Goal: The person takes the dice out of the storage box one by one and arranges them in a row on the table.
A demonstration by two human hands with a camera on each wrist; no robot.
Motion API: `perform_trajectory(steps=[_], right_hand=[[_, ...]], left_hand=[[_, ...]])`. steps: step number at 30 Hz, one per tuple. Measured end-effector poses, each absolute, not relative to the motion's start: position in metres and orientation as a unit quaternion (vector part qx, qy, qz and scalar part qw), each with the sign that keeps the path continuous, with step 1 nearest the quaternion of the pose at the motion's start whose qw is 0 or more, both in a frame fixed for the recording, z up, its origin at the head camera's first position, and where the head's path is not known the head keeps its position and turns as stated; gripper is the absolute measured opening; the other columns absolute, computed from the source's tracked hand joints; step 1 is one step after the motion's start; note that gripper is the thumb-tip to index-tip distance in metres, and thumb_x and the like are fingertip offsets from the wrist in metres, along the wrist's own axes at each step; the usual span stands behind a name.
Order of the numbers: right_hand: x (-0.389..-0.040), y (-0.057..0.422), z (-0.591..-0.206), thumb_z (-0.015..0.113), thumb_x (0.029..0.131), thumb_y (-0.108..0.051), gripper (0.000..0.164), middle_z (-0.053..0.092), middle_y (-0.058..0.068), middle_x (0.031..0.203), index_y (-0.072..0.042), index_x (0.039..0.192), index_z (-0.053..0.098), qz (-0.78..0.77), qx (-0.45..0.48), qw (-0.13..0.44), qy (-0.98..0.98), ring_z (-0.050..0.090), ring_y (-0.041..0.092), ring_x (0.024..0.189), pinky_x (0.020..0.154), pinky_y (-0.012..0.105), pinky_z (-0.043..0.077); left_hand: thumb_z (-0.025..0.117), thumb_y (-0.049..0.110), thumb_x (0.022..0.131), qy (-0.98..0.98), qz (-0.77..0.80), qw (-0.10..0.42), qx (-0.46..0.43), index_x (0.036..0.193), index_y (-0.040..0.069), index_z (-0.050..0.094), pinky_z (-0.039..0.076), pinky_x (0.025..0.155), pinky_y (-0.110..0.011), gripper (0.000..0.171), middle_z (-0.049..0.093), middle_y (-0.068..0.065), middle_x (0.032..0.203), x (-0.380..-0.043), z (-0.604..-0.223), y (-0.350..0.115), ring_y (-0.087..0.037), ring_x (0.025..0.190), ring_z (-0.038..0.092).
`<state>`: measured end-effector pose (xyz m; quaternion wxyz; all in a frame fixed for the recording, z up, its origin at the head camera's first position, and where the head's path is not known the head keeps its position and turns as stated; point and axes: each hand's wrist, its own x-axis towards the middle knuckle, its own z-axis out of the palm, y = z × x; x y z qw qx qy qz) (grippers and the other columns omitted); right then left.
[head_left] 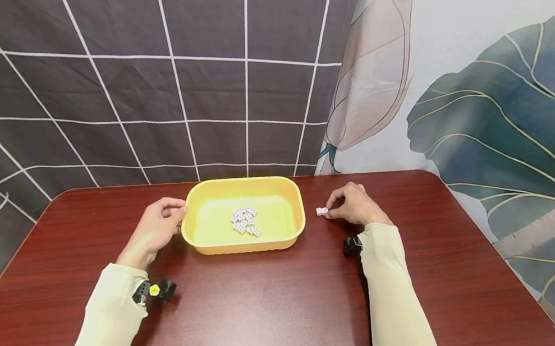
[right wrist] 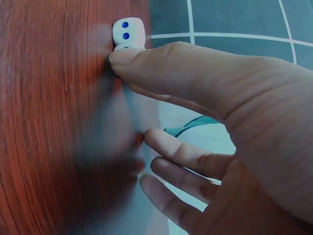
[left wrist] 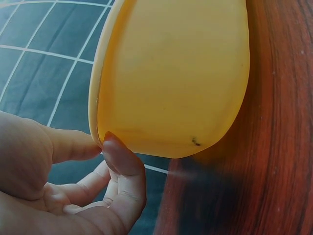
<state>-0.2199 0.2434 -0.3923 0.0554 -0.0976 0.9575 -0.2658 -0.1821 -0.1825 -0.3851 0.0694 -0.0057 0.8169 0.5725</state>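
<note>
A yellow plastic tray (head_left: 245,248) stands near the table's back edge, with several white dice (head_left: 244,219) heaped on its floor. At its left end my left hand (head_left: 161,224) pinches the rim between thumb and finger; the left wrist view shows the tray's end wall (left wrist: 171,117) up close. To the right of the tray, my right hand (head_left: 354,204) pinches a white die (head_left: 325,211) at the tabletop. In the right wrist view the thumb covers most of that die. A second die (right wrist: 128,32), with two blue dots facing the camera, sits directly against it.
The dark red wooden table (head_left: 272,320) extends toward the front and both sides. Behind it hangs a dark cloth with white grid lines (head_left: 131,87). A white leaf-patterned cloth (head_left: 494,105) hangs at the back right. Each wrist wears a small black camera.
</note>
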Motion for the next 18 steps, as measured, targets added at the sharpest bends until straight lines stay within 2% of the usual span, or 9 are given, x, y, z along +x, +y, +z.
perform_trajectory(steps=[11,18], right_hand=[[-0.2214,0.2395,-0.3919,0.086,0.078,-0.013,0.008,0.073,0.001,0.079,-0.015,0.081,0.078,-0.259,-0.098,0.060,0.959,0.044,0.035,0.110,0.097,0.046,0.035],[-0.2209,0.2377,-0.3861,0.086,0.079,-0.016,0.018,0.077,0.005,0.092,-0.012,0.094,0.077,-0.252,-0.097,0.069,0.960,0.043,0.035,0.113,0.098,0.047,0.036]], left_hand=[[0.051,0.012,0.106,0.818,0.571,0.069,-0.005,0.134,-0.013,0.048,0.058,0.072,-0.019,0.038,0.064,-0.018,0.108,-0.1816,-0.3846,-0.1819,-0.003,0.079,0.063],[0.051,0.013,0.106,0.819,0.570,0.070,-0.005,0.135,-0.013,0.047,0.058,0.073,-0.019,0.039,0.064,-0.019,0.109,-0.1811,-0.3840,-0.1821,-0.004,0.079,0.063]])
